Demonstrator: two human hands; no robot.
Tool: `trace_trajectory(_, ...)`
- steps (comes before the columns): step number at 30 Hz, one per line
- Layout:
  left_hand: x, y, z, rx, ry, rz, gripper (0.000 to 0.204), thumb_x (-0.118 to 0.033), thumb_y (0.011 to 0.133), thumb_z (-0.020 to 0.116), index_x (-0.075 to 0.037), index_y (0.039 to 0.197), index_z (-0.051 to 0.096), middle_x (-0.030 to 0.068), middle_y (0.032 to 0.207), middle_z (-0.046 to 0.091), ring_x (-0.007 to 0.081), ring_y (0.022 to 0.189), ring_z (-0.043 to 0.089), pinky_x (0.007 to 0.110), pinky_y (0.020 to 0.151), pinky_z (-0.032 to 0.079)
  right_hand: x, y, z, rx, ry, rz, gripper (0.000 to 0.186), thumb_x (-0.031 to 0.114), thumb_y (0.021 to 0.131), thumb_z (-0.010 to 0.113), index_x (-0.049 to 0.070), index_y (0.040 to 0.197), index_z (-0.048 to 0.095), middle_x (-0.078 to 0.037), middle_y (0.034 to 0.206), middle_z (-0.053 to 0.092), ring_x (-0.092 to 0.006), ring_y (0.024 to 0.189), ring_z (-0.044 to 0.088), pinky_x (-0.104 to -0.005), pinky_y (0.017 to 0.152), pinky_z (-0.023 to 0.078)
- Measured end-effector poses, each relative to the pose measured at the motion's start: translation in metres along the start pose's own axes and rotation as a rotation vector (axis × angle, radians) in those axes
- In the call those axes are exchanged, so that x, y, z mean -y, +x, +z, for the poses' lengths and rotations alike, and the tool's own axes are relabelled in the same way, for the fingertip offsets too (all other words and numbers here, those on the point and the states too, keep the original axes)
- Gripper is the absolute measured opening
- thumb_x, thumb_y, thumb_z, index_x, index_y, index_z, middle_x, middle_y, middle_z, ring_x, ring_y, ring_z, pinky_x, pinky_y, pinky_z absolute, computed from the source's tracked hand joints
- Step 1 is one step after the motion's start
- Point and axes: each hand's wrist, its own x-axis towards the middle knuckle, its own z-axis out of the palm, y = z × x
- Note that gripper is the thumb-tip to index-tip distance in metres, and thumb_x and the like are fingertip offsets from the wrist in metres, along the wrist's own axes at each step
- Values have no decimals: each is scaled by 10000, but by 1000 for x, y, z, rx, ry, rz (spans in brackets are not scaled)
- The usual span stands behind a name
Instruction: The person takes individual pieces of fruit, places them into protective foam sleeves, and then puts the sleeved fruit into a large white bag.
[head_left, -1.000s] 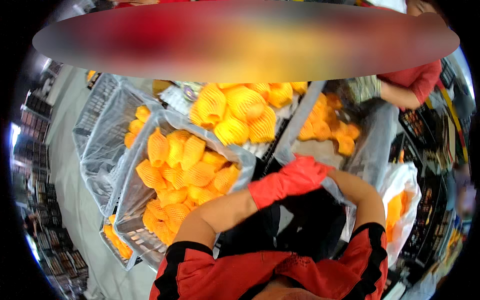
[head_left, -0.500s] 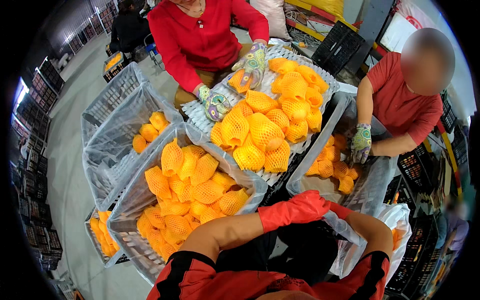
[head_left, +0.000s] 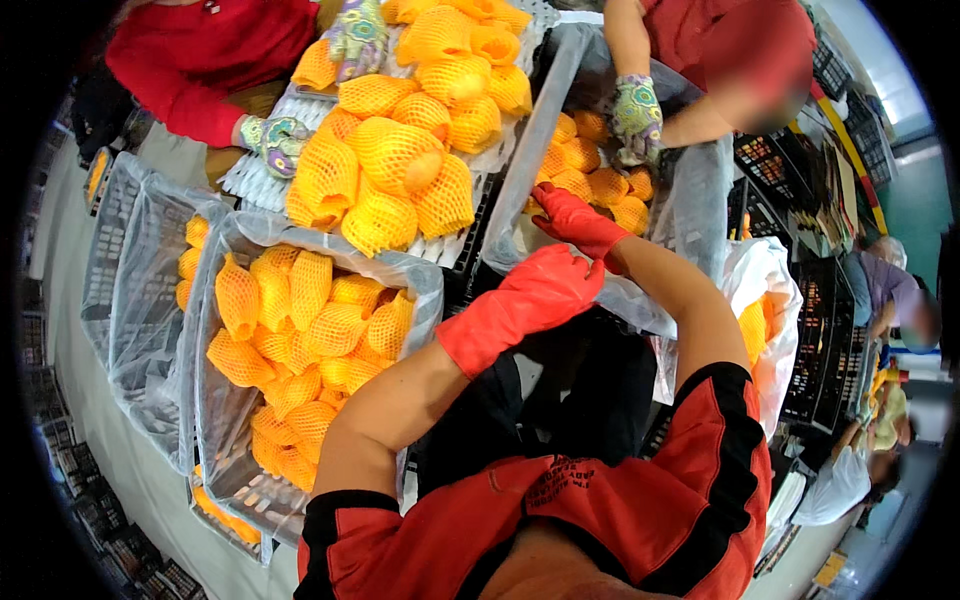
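Observation:
My left hand, in a red rubber glove, is closed, its fingertips pinching the cuff of the red glove on my right arm. My right hand, also red-gloved, stretches over the near-left rim of a plastic-lined crate with its fingers apart. Inside that crate lie fruits in orange foam net sleeves, just beyond my right fingers. A co-worker's patterned glove reaches into the same crate. Left of my hands, a lined crate holds many yellow-orange net-sleeved fruits.
Ahead, net-sleeved fruits lie heaped on white padding. Another co-worker's patterned glove rests beside them. A lined crate stands far left. A white bag with orange contents and black crates are at right.
My hands have come apart from their overlap; my right hand has reached forward to the right crate's rim, while my left stays at its cuff. The view has shifted, moving the scene left and up.

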Motion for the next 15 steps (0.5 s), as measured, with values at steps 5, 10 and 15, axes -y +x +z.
trace_trajectory(5,4,-4,6,10,28,21,521,-324,753,718,-2,1156,646,109,785,647,311,720,626,430,659,508,-24,52,35,101,-204,147,649,257,761,746,52,1333,516,-220,1290,572,-407,1165,564,-431,982,471)
trace_trajectory(10,-2,6,2,121,-42,12,509,-325,795,670,17,1169,627,138,807,666,332,706,637,446,632,502,-122,72,71,175,-3,-16,919,367,560,908,103,1362,545,-178,1283,602,-371,1188,561,-427,1050,434)
trace_trajectory(15,-1,-5,5,24,7,-27,413,-311,801,653,-4,1077,643,121,767,634,314,694,633,447,606,485,-102,69,72,461,-51,-104,1002,384,469,945,85,1344,560,-206,1268,610,-370,1199,555,-423,1059,427)
